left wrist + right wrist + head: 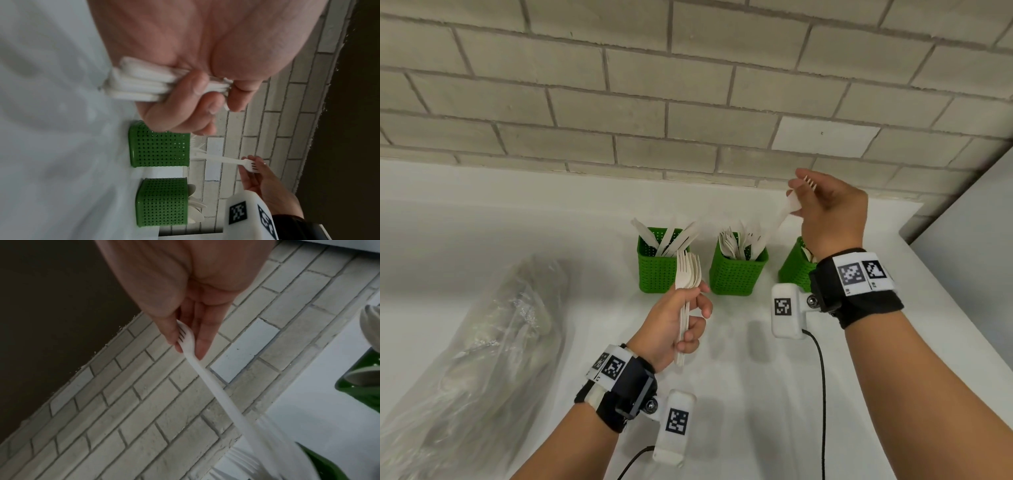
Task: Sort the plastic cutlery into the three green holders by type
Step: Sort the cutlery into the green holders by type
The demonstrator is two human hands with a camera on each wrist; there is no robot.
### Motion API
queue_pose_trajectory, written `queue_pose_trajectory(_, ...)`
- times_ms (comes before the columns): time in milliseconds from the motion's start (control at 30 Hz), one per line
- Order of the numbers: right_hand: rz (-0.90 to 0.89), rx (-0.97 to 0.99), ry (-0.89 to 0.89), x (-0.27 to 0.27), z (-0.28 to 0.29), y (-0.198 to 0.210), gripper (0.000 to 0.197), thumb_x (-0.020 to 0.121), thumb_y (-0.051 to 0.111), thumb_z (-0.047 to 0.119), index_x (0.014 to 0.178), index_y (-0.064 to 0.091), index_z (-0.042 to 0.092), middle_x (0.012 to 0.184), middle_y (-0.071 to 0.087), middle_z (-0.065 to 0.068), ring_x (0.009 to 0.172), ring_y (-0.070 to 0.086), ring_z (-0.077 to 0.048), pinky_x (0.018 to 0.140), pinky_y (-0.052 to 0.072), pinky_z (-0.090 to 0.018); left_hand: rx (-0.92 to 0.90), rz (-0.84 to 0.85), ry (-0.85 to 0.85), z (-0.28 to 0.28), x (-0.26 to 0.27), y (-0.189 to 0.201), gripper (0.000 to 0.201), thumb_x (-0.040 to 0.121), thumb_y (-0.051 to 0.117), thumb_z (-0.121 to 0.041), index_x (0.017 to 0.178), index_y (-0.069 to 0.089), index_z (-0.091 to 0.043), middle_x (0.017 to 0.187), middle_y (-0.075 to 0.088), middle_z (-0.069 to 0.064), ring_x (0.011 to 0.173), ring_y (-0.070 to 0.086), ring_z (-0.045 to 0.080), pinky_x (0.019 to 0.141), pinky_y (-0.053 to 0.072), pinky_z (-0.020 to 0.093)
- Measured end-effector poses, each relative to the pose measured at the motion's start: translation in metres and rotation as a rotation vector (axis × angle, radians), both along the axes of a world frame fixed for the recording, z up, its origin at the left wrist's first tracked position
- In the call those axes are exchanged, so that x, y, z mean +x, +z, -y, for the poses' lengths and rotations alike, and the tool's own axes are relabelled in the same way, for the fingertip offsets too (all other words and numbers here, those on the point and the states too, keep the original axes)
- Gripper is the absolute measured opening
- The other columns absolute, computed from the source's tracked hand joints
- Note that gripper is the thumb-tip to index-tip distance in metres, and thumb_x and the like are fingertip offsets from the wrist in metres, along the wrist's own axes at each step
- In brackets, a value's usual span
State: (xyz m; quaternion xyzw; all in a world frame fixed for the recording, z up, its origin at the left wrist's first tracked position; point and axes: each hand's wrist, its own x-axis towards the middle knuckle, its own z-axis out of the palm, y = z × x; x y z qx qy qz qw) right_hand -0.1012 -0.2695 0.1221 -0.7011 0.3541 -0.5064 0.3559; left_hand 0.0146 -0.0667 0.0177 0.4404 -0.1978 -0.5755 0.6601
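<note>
Head view: 3 green holders stand in a row on the white worktop [517,212], near a grey brick wall [619,85]. Left holder [655,270] carries knives; middle holder [738,272] carries forks; right holder [796,265] is partly hidden behind the right wrist, with spoons showing at its rim.

Left hand [674,325] is raised in front of the left and middle holders, fingers curled round a bundle of forks [688,274] — tines up, handles running down through the fist. Left wrist view confirms the grip: several handles are clamped between fingers and palm, their ends sticking out past the fist.

Right hand [828,209] is held above and behind the right holder, well apart from the left hand. It pinches 1 fork [205,379] by the tine end between thumb and fingers [202,344]; the handle slants down toward the middle holder. Right wrist view shows the handle's lower end blurred near the forks already standing there — whether it has entered the holder cannot be told.

Clear plastic bag [482,359] lies on the worktop at the left, well apart from the holders; its contents are not legible. Both wrists carry black bands with white marker blocks and trailing cables.
</note>
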Motion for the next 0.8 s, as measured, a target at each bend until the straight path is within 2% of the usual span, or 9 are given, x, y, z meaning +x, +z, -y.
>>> queue_pose_trajectory(100, -0.008, -0.017, 0.016, 0.005, -0.004, -0.008, 0.022, 0.095, 0.060, 0.026, 0.113, 0.070, 0.019, 0.100, 0.073, -0.001, 0.093, 0.068, -0.011, 0.089, 0.056, -0.034, -0.029, 0.062, 0.008, -0.001, -0.001, 0.000, 0.023, 0.093, 0.050, -0.024, 0.113, 0.056, -0.013, 0.071, 0.049, 0.002, 0.041, 0.027, 0.010, 0.039, 0.020, 0.015)
queue_pose_trajectory(200, -0.299, -0.002, 0.061, 0.005, -0.009, -0.023, 0.029, 0.099, 0.051, 0.022, 0.122, 0.065, 0.013, 0.118, 0.067, 0.000, 0.107, 0.061, -0.008, 0.096, 0.045, -0.015, -0.053, 0.141, 0.013, -0.001, -0.002, 0.002, 0.026, 0.102, 0.044, -0.021, 0.125, 0.054, -0.015, 0.070, 0.048, 0.002, 0.043, 0.027, 0.010, 0.039, 0.022, 0.017)
queue_pose_trajectory(267, -0.564, -0.031, 0.071, 0.005, -0.014, -0.033, 0.032, 0.101, 0.047, 0.022, 0.126, 0.062, 0.010, 0.131, 0.060, -0.006, 0.121, 0.053, -0.019, 0.102, 0.035, -0.020, -0.056, 0.209, 0.007, -0.001, -0.004, 0.003, 0.028, 0.103, 0.042, -0.022, 0.128, 0.052, -0.019, 0.068, 0.048, -0.001, 0.043, 0.027, 0.009, 0.039, 0.023, 0.017)
queue_pose_trajectory(333, -0.608, -0.096, 0.034, 0.009, -0.026, -0.036, 0.033, 0.100, 0.048, 0.024, 0.126, 0.061, 0.010, 0.130, 0.057, -0.010, 0.124, 0.047, -0.025, 0.105, 0.032, -0.027, -0.055, 0.256, 0.001, -0.001, -0.006, 0.003, 0.028, 0.103, 0.043, -0.022, 0.129, 0.052, -0.022, 0.067, 0.047, -0.002, 0.042, 0.026, 0.009, 0.038, 0.023, 0.016)
queue_pose_trajectory(433, -0.494, -0.055, 0.172, 0.015, -0.055, -0.028, 0.023, 0.097, 0.053, 0.023, 0.111, 0.069, 0.015, 0.107, 0.064, -0.001, 0.096, 0.059, -0.011, 0.084, 0.044, -0.018, -0.039, 0.282, 0.002, 0.000, -0.007, 0.004, 0.028, 0.103, 0.044, -0.021, 0.129, 0.052, -0.017, 0.064, 0.045, -0.002, 0.042, 0.023, 0.009, 0.038, 0.021, 0.015)
queue_pose_trajectory(500, -0.518, 0.128, 0.412, 0.016, -0.072, -0.025, 0.020, 0.097, 0.054, 0.017, 0.104, 0.072, 0.012, 0.083, 0.067, 0.010, 0.072, 0.061, 0.005, 0.063, 0.042, -0.006, -0.030, 0.295, 0.005, 0.001, -0.007, 0.003, 0.032, 0.102, 0.045, -0.022, 0.126, 0.048, -0.001, 0.063, 0.042, 0.001, 0.042, 0.021, 0.010, 0.039, 0.019, 0.015)
queue_pose_trajectory(567, -0.465, 0.277, 0.508, 0.014, -0.080, -0.025, 0.021, 0.098, 0.052, 0.015, 0.101, 0.071, 0.007, 0.069, 0.065, 0.010, 0.055, 0.058, 0.006, 0.051, 0.041, -0.007, -0.023, 0.306, 0.003, 0.000, -0.008, 0.003, 0.037, 0.101, 0.046, -0.025, 0.120, 0.046, 0.007, 0.065, 0.041, 0.002, 0.042, 0.021, 0.011, 0.040, 0.018, 0.015)
queue_pose_trajectory(700, -0.380, 0.322, 0.556, 0.009, -0.081, -0.032, 0.020, 0.097, 0.055, 0.020, 0.098, 0.073, 0.009, 0.077, 0.070, -0.005, 0.061, 0.060, -0.005, 0.052, 0.044, -0.014, -0.025, 0.298, -0.005, -0.002, -0.008, 0.005, 0.038, 0.102, 0.042, -0.032, 0.096, 0.050, 0.005, 0.066, 0.042, 0.002, 0.042, 0.022, 0.010, 0.040, 0.019, 0.015)
queue_pose_trajectory(800, -0.420, 0.221, 0.548, 0.006, -0.080, -0.040, 0.014, 0.093, 0.059, 0.009, 0.088, 0.069, 0.017, 0.070, 0.067, -0.001, 0.061, 0.062, -0.010, 0.054, 0.046, -0.016, -0.018, 0.304, 0.010, -0.001, -0.010, 0.006, 0.034, 0.102, 0.041, -0.033, 0.088, 0.051, -0.003, 0.069, 0.045, 0.003, 0.043, 0.031, 0.011, 0.039, 0.023, 0.017)
